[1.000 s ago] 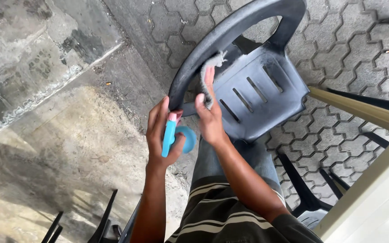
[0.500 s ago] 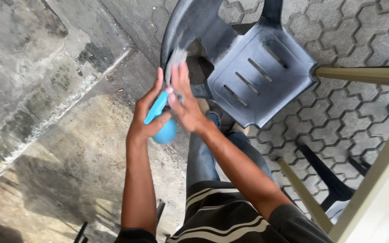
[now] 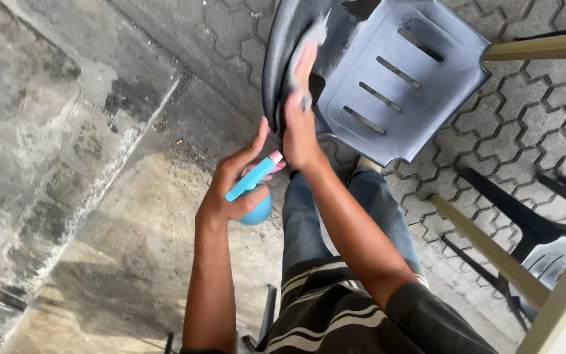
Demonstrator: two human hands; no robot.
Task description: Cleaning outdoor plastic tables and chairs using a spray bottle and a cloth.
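Head view: your left hand (image 3: 230, 193) grips the light, slick blue spray bottle (image 3: 255, 196) round its body; right hand (image 3: 301, 128) presses a soft rag (image 3: 309, 39) to the stiff chair (image 3: 414, 72).

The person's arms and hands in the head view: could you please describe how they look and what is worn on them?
Both arms are bare from the hands up past the elbows. The left hand and right hand wear no gloves, and no rings, watch or bracelets are visible. Short dark sleeves begin near the upper arm, belonging to a dark shirt with pale horizontal stripes.
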